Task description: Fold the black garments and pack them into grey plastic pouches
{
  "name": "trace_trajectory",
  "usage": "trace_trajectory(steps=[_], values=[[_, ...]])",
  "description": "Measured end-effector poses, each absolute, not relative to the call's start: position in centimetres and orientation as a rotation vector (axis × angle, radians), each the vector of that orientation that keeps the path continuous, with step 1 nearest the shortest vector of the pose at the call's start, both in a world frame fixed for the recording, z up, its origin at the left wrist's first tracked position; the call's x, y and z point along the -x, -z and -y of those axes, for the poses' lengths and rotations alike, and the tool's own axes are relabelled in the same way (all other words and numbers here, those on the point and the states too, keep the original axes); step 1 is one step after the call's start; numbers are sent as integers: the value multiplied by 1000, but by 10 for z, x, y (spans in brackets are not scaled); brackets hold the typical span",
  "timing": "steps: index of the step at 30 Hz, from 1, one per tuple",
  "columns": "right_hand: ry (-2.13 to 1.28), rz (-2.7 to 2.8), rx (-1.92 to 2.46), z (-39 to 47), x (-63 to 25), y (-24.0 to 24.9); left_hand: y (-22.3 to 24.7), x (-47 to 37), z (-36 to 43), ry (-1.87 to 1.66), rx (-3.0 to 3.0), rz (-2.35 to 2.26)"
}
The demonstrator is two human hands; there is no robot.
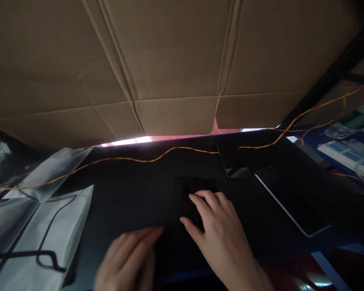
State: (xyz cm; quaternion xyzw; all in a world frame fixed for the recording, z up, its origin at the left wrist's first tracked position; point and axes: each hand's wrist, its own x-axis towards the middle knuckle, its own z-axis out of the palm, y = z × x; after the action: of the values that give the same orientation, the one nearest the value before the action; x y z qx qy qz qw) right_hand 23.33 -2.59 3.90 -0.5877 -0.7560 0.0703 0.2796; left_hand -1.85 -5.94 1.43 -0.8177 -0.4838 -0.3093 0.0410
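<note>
My left hand point(125, 258) is low over the front of the black tabletop point(127, 194), slightly blurred. Its fingers are pressed together and point right; whatever is between them, if anything, is hidden. Right of it, my right hand point(220, 230) is over the same dark surface, thumb and index finger apart with nothing visible between them. A dark patch, perhaps a shadow, lies just beyond its fingertips. Closest to this hand are a small dark phone point(233, 161) behind it and a larger phone with a pale edge point(291, 202) on its right.
A red-yellow twisted wire point(145, 161) crosses the table's back. Translucent plastic bags point(60, 230) with a black cord point(48, 230) lie at left. Brown cardboard point(176, 60) walls the far side. At right, a blue tray point(314, 139) holds a clear bottle and white-blue packets point(352, 155).
</note>
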Motion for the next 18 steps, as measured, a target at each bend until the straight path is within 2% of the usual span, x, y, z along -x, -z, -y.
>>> trace_trajectory(steps=[3,7,10,12,16,18], values=[[-433,1956,1546,19,-228,-42,-9,-20,52,975,2609,1560],[-818,1577,1365,21,-239,-53,-12,-29,40,835,2684,1525],[-898,1366,1479,27,-263,-43,-14,-18,37,734,2761,1493],[-824,1332,1583,34,-286,-30,-16,-7,37,689,2786,1514],[-347,1358,1718,48,-318,-18,-25,17,41,592,2844,1542],[-219,1464,1702,51,-317,-22,-30,25,39,560,2883,1531]])
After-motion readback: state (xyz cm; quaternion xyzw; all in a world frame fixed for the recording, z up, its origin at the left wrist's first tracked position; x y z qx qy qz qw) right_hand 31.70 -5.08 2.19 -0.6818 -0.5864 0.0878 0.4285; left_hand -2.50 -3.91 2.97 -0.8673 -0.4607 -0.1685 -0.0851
